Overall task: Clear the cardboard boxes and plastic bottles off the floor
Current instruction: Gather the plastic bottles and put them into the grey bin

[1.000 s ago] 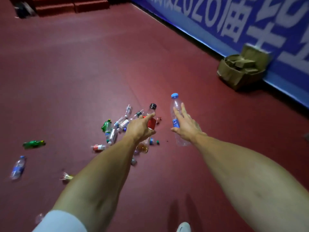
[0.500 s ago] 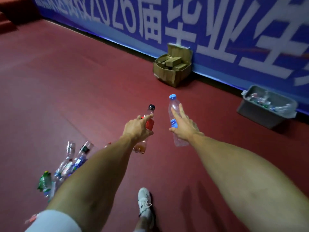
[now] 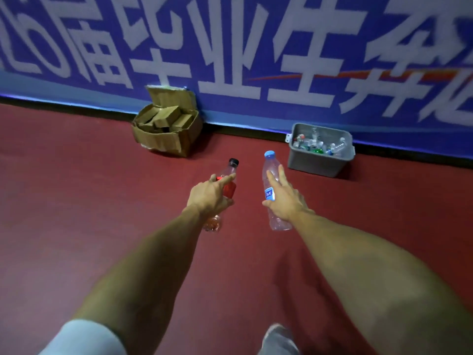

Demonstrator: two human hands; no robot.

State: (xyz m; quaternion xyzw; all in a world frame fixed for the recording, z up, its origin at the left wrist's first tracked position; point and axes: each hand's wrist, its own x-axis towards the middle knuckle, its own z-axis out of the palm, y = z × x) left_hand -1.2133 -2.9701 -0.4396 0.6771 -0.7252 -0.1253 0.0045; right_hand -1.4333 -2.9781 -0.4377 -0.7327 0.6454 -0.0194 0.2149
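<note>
Gripped in the curled fingers of the left hand (image 3: 210, 198), a red-labelled bottle (image 3: 229, 190) with a black cap is held at the centre of the frame. Just to its right, a clear bottle (image 3: 269, 175) with a blue cap is held by the right hand (image 3: 284, 202), two fingers stretched along its side. Both caps are pointed up the frame. At upper centre-left, a cardboard box (image 3: 163, 144) is set on the red floor (image 3: 89, 201) against the blue banner (image 3: 230, 47); smaller boxes (image 3: 166, 117) are piled inside it. At upper right, a grey bin (image 3: 314, 163) is partly filled with bottles (image 3: 317, 146).
</note>
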